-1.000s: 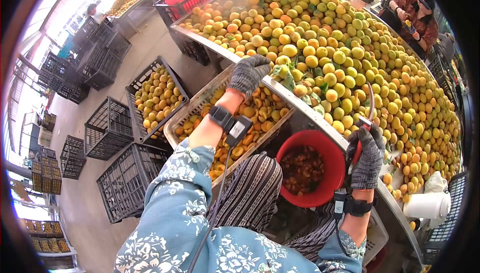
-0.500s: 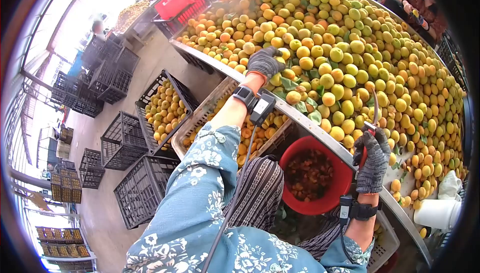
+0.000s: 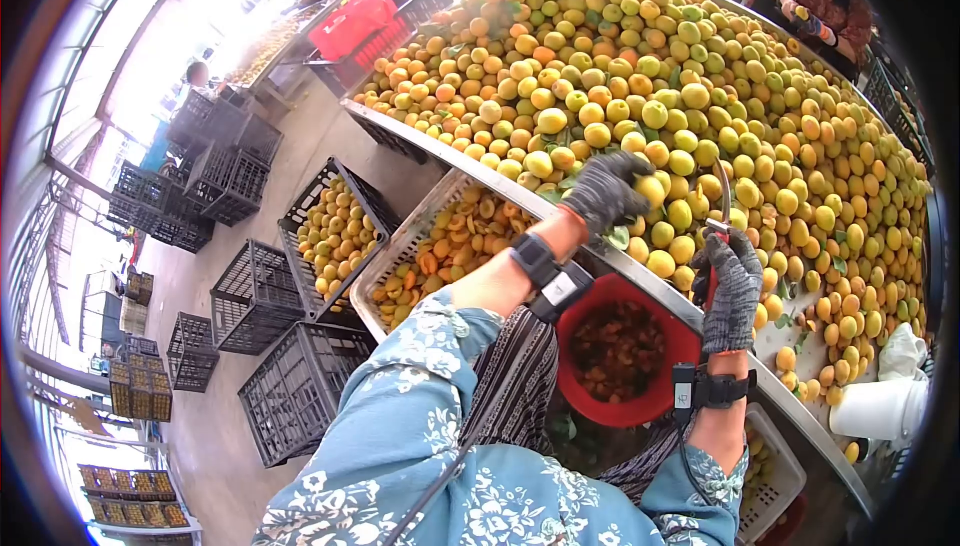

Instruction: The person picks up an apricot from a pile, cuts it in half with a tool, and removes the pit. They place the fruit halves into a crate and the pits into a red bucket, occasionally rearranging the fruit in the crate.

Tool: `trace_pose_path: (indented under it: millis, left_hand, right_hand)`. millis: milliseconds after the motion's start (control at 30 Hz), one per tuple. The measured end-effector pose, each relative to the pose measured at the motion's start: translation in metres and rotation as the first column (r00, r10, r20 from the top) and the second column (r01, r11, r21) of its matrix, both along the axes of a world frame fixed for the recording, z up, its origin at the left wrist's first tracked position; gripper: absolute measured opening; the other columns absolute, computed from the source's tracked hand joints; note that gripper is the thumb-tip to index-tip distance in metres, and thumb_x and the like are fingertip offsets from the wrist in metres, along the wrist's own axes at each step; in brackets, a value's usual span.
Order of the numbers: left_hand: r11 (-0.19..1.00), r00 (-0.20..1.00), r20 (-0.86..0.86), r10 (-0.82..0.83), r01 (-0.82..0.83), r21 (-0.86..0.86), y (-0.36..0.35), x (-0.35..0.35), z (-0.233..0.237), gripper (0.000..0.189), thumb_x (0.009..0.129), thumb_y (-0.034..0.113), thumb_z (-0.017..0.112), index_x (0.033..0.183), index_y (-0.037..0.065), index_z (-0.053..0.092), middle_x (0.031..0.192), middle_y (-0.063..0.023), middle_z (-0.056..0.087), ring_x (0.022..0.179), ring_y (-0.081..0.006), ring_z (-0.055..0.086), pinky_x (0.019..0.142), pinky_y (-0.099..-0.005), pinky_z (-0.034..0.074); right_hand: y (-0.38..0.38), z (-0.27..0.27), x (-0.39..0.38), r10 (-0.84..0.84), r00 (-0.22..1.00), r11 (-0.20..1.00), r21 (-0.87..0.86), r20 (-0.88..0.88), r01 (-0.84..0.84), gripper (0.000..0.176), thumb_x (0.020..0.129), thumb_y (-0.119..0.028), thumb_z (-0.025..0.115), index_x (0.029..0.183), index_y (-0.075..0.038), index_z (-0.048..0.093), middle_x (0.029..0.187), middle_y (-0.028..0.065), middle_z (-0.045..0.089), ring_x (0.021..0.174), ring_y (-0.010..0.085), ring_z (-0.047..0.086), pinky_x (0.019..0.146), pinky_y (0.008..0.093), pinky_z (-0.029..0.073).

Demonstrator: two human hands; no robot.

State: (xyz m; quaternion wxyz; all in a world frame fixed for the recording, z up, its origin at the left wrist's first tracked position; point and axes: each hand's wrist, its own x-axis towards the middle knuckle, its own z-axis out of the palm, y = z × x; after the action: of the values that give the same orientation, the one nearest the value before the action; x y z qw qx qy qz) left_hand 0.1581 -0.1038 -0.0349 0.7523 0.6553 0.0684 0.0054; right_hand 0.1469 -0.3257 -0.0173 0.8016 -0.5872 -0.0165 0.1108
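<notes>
My left hand [image 3: 608, 192], in a dark grey knitted glove, is closed with its fingertips around a yellow apricot [image 3: 651, 190] at the near side of the heap. In my right hand [image 3: 733, 291], also gloved, is a curved knife [image 3: 724, 194] with a red handle, its blade pointing up and away. The heap of apricots [image 3: 690, 96], yellow, orange and greenish, with a few green leaves, covers a metal-edged table [image 3: 640, 271]. Below the edge, between my arms, stands a red bucket [image 3: 683, 371] with brown, wet-looking pieces inside.
A pale crate [image 3: 372, 291] of split apricots stands left of my knee. Beyond it are a black crate [image 3: 375, 201] of whole apricots and several black crates [image 3: 305, 386] on the floor. A white bucket [image 3: 870, 411] sits at the right. Another person [image 3: 830, 6] is across the table.
My left hand has moved right along the near side of the heap, toward the knife, and now grips an apricot. My right hand has shifted slightly up and left, still holding the knife.
</notes>
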Motion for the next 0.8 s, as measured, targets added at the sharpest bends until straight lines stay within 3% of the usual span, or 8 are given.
trace_pose_path:
  millis: [67, 100, 200, 333, 400, 600, 733, 800]
  left_hand:
    - [0.948, 0.99, 0.128, -0.066, 0.023, 0.317, -0.019, 0.009, -0.01, 0.05, 0.063, 0.003, 0.077, 0.111, 0.005, 0.063, 0.093, -0.0064, 0.066, 0.086, -0.015, 0.062, 0.075, -0.0276, 0.052]
    - [0.803, 0.949, 0.299, -0.099, -0.101, 0.588, -0.024, 0.011, -0.013, 0.049, 0.063, 0.011, 0.079, 0.109, 0.006, 0.064, 0.095, -0.0063, 0.067, 0.087, -0.0136, 0.062, 0.078, -0.0272, 0.051]
    - [0.916, 0.95, 0.305, 0.067, -0.18, 0.359, -0.013, 0.024, 0.004, 0.048, 0.063, 0.015, 0.079, 0.109, 0.01, 0.066, 0.095, -0.0075, 0.068, 0.087, -0.0162, 0.063, 0.079, -0.0286, 0.051]
    - [0.653, 0.844, 0.293, 0.448, -0.534, 0.538, 0.086, 0.051, 0.004, 0.038, 0.071, 0.012, 0.072, 0.108, 0.006, 0.066, 0.098, -0.0092, 0.069, 0.088, -0.014, 0.063, 0.079, -0.0272, 0.05]
    - [0.407, 0.874, 0.279, 0.397, -0.441, 0.8, 0.137, 0.056, -0.003, 0.046, 0.071, 0.022, 0.073, 0.113, 0.006, 0.064, 0.104, -0.0134, 0.067, 0.094, -0.0222, 0.064, 0.084, -0.0328, 0.05]
    - [0.187, 0.874, -0.094, 0.477, 0.003, 0.982, 0.133, 0.06, -0.004, 0.058, 0.068, 0.033, 0.073, 0.123, 0.018, 0.059, 0.116, -0.0191, 0.062, 0.109, -0.0319, 0.059, 0.09, -0.0371, 0.048]
    - [0.268, 0.872, 0.012, 0.49, -0.164, 0.949, 0.134, 0.057, -0.013, 0.06, 0.067, 0.031, 0.076, 0.122, 0.015, 0.059, 0.114, -0.0171, 0.063, 0.102, -0.0324, 0.062, 0.087, -0.0371, 0.049]
    - [0.759, 0.899, 0.241, 0.366, -0.438, 0.482, 0.149, 0.054, -0.039, 0.043, 0.074, 0.011, 0.073, 0.113, 0.0, 0.059, 0.101, -0.0089, 0.066, 0.093, -0.0211, 0.064, 0.077, -0.0304, 0.052]
  right_hand:
    - [-0.002, 0.0, 0.002, -0.006, 1.0, 1.0, -0.016, -0.007, 0.006, 0.017, 0.087, -0.016, 0.063, 0.1, -0.006, 0.064, 0.064, 0.0003, 0.057, 0.042, 0.0053, 0.045, 0.037, 0.0188, 0.032]
    - [-0.002, 0.003, 0.0, -0.024, 1.0, 1.0, -0.007, -0.01, 0.024, 0.016, 0.087, -0.016, 0.063, 0.1, -0.006, 0.064, 0.064, 0.0, 0.057, 0.043, 0.0051, 0.045, 0.037, 0.0187, 0.032]
    - [-0.005, 0.006, 0.002, -0.048, 0.999, 0.999, -0.006, 0.0, 0.048, 0.016, 0.087, -0.016, 0.063, 0.099, -0.006, 0.064, 0.064, -0.0006, 0.057, 0.044, 0.0046, 0.045, 0.037, 0.0184, 0.031]
    - [-0.013, 0.005, 0.002, -0.035, 0.999, 0.999, -0.02, 0.02, 0.035, 0.016, 0.087, -0.016, 0.063, 0.1, -0.006, 0.064, 0.065, -0.0008, 0.057, 0.044, 0.0039, 0.045, 0.037, 0.018, 0.031]
    - [-0.013, 0.004, 0.001, -0.043, 0.999, 0.999, -0.031, 0.004, 0.043, 0.016, 0.087, -0.015, 0.063, 0.1, -0.006, 0.064, 0.065, -0.0008, 0.057, 0.044, 0.0039, 0.046, 0.037, 0.0178, 0.031]
    - [-0.017, 0.0, -0.004, 0.006, 1.0, 1.0, -0.023, 0.002, -0.005, 0.017, 0.087, -0.015, 0.062, 0.101, -0.005, 0.064, 0.065, -0.0003, 0.058, 0.044, 0.0044, 0.046, 0.036, 0.0178, 0.032]
    - [-0.016, -0.002, -0.003, 0.015, 1.0, 0.999, -0.031, 0.011, -0.015, 0.018, 0.087, -0.014, 0.062, 0.102, -0.004, 0.064, 0.065, 0.0001, 0.058, 0.043, 0.0046, 0.046, 0.036, 0.018, 0.032]
    - [-0.015, -0.005, 0.0, 0.013, 1.0, 1.0, -0.024, 0.018, -0.012, 0.018, 0.087, -0.014, 0.062, 0.102, -0.004, 0.064, 0.065, 0.0002, 0.058, 0.043, 0.0046, 0.046, 0.035, 0.018, 0.031]
